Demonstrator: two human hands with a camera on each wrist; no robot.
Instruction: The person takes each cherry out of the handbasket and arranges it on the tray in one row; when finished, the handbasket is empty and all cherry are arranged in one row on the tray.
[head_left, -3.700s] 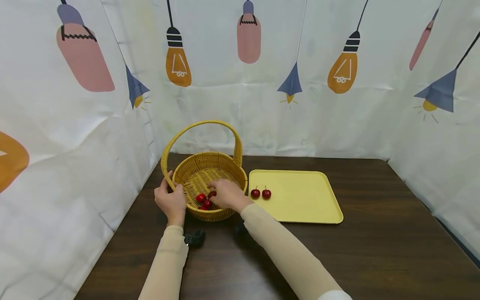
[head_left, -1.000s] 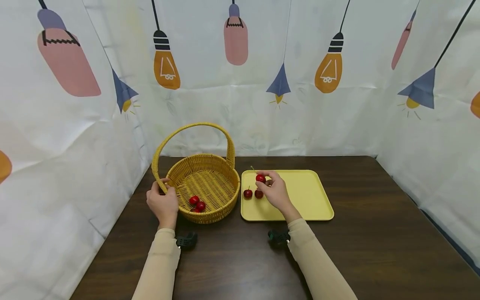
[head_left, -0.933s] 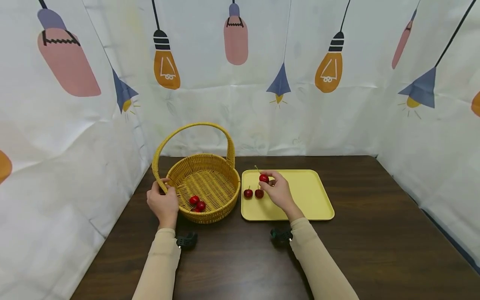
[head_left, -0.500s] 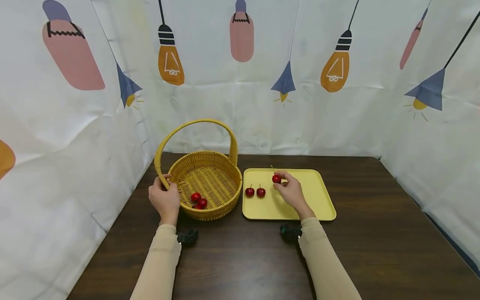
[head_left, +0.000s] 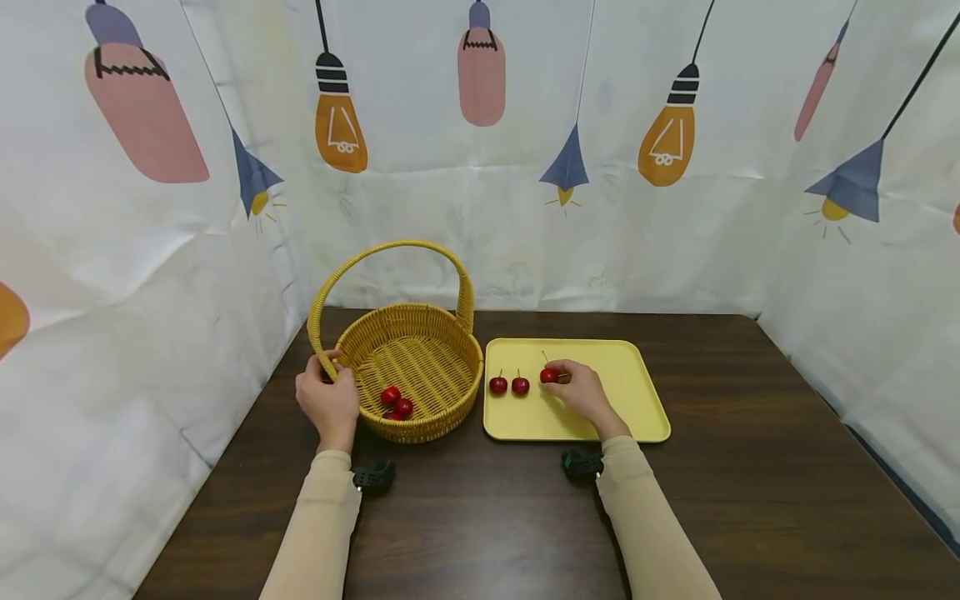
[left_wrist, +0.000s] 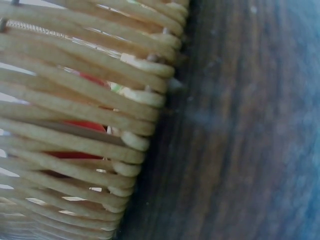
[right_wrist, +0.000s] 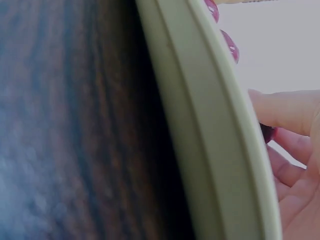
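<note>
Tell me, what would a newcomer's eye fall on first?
Likely the tall-handled yellow basket at left, gripped by the left hand, with red cherries near its front edge. Then the right hand, pinching another cherry at the yellow tray beside it. Behind, printed lamps dangle across a white backdrop.

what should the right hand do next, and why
Probably let the right hand release the round red cherry: it is pinched at or just above the yellow rectangular tray, roughly in line with two round dark-red cherries lying there.
</note>
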